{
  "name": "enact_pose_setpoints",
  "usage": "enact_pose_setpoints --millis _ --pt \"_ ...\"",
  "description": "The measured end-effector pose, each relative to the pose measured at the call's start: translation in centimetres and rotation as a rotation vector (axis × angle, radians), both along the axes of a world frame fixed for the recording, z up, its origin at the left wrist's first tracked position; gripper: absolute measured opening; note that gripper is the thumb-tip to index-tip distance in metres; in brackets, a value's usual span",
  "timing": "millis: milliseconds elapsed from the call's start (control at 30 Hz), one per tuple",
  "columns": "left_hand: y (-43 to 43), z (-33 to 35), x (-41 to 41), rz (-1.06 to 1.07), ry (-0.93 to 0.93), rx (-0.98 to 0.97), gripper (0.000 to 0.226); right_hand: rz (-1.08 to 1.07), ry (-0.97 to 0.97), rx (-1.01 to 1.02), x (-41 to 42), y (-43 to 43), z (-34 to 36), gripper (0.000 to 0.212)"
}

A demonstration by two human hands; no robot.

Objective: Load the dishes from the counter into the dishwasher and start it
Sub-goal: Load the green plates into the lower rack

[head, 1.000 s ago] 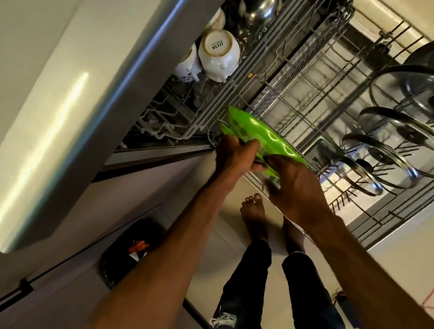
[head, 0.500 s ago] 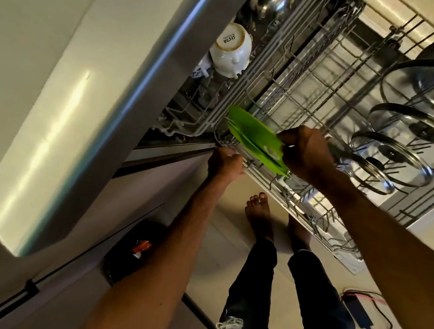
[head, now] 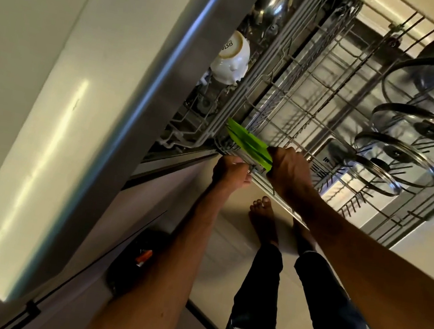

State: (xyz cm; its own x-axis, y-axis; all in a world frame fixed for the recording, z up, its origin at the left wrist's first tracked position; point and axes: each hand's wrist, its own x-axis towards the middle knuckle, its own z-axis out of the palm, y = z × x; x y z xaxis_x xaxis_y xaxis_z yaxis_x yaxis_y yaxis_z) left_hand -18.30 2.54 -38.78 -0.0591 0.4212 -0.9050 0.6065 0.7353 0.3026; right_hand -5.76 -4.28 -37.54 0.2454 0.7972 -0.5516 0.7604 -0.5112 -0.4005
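I see right grip [head: 289,170] clenched on green plates [head: 245,141]. Plates on edge, slanted, at near-left corner of lower rack [head: 303,112]. Left grip [head: 232,171] curled round lower rack front rim, just beside plates. Glass lids [head: 399,153] stand along rack's right side. White cup [head: 231,58] base-up in upper rack [head: 184,128].

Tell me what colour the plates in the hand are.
The plates are bright green, clearest in the head view.
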Motion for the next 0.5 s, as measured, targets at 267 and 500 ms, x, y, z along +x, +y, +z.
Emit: enact_pose_setpoints --millis 267,500 --pt "0.1 -1.2 -0.4 0.007 -0.052 -0.016 0.02 0.056 -0.034 -0.04 0.1 0.5 0.8 0.031" --pt "0.0 -2.1 -0.1 0.006 -0.098 -0.032 0.012 0.083 -0.067 -0.093 1.1 0.8 -0.2 0.024"
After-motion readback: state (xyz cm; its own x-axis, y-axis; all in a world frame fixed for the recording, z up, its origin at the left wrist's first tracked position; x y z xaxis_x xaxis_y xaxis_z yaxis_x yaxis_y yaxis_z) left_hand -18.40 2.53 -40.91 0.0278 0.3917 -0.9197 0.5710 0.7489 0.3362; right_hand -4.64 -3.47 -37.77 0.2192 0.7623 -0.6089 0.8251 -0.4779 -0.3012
